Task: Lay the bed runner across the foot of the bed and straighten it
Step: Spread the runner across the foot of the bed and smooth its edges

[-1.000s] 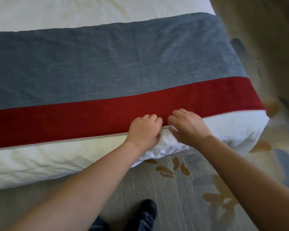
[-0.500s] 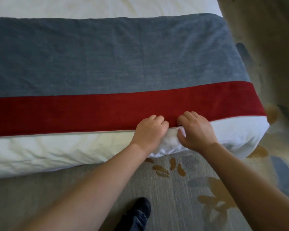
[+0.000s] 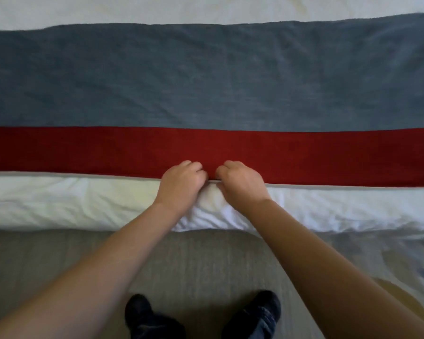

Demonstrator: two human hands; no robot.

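- The runner (image 3: 206,81) lies flat across the foot of the bed (image 3: 59,11), with its grey band farther off and its red band nearer. Its pale hem (image 3: 83,174) runs just above the white bedding (image 3: 83,204).
- The left hand (image 3: 181,183) and right hand (image 3: 240,184) sit almost touching at mid-hem. Their fingers are curled over the hem and appear to pinch it; the thumbs are hidden.
- The runner looks like soft, light, limp cloth that would crease and drag rather than slide. It is best held at the hem and drawn outward toward each end.
- Faint creases cross the grey band.
- The bedding bunches under the wrists and may shift along with the runner.
- Carpet (image 3: 206,260) and two dark-socked feet (image 3: 142,311) lie below.
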